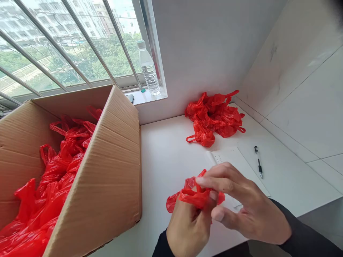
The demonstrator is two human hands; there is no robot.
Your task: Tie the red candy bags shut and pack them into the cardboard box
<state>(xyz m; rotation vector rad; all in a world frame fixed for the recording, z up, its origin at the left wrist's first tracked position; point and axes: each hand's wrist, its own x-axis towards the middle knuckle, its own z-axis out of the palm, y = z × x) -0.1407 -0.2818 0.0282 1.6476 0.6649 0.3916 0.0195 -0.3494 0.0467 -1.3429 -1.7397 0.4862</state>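
Note:
A red plastic bag [197, 198] is looped and bunched around the fingers of my left hand [189, 226], which is closed on it above the white table. Part of the bag hangs out on the left side of that hand. My right hand [243, 201] comes in from the right, fingers stretched and thumb apart. Its fingertips reach the bag's upper edge; whether they press on it I cannot tell. Beyond my hands, a pile of knotted red plastic bags [214, 116] lies against the wall.
On the left stands an open cardboard box [115, 171] with many red bags [66, 160] inside. A paper pad [241, 167] lies partly under my right hand, with a pen [258, 162] beside it. A water bottle [149, 69] stands on the sill by the barred window.

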